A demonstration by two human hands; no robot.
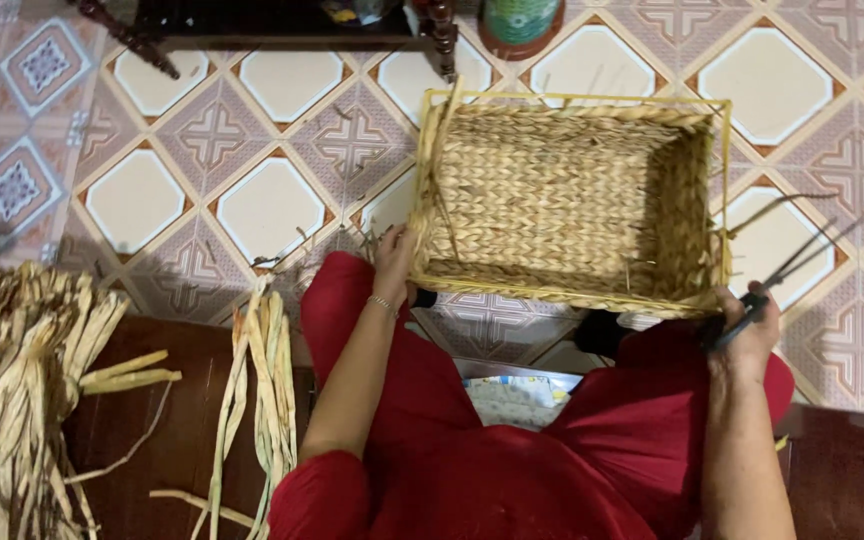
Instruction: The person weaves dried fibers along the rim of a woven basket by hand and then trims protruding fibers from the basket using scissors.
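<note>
Far left: a heap of dried straw (pixel 12 390) piled on dark wood, a few loose flat strands (pixel 267 380) laid just beside it. Then the left hand (pixel 394 262), bracelet on the wrist, pressed against the near left corner of the woven basket (pixel 562 190); fingers curled onto the wall, though pinching or merely bracing could not be told. Basket itself rectangular, open side up, braided straw over a yellow wire frame, propped against red-clad knees. Further right, the right hand (pixel 747 325) at the near right corner, fingers wrapped tight round the handle of a dark pronged tool (pixel 782 265), points aimed up and away.

Risk, as judged: basket only lightly steadied, so likely to slip off the knees under any hard pull; loose stalk ends near the rim prone to snagging or splitting; tool points close to the weave.

Underneath, patterned floor tiles (pixel 272 205) in cream and mauve; dark turned furniture legs (pixel 442 35) and a green pot (pixel 520 22) along the top edge.
</note>
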